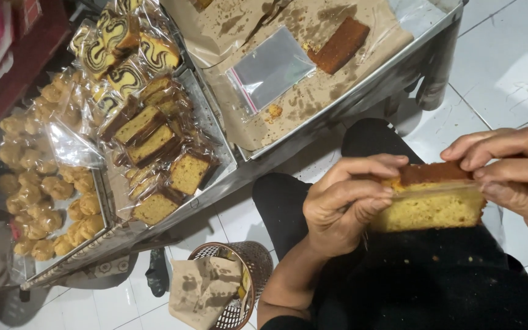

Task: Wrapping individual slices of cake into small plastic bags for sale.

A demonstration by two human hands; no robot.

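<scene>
The left hand (346, 198) and the right hand (514, 174) are both clamped on one slice of yellow cake (429, 201) with a brown crust, held over the lap between them. The left fingers wrap its near end; the right fingertips pinch its top edge at the far end. A thin clear film seems to lie over the slice, so it may be sitting in a plastic sleeve, though that is hard to make out. Handling this well probably calls for a light, even grip from both sides, since soft crumb would likely dent or break under a hard pinch.

Below the left hand stands a brown mesh basket (255, 260) stuffed with stained paper. Beyond both hands, a metal tray (349, 104) lined with brown paper carries an empty clear bag (271, 67) and another brown-crusted slice (339, 44). Farther left of the left hand lie wrapped cake slices (154, 143), marbled ones behind them, and past those a tray of small bagged golden pastries (38, 183).
</scene>
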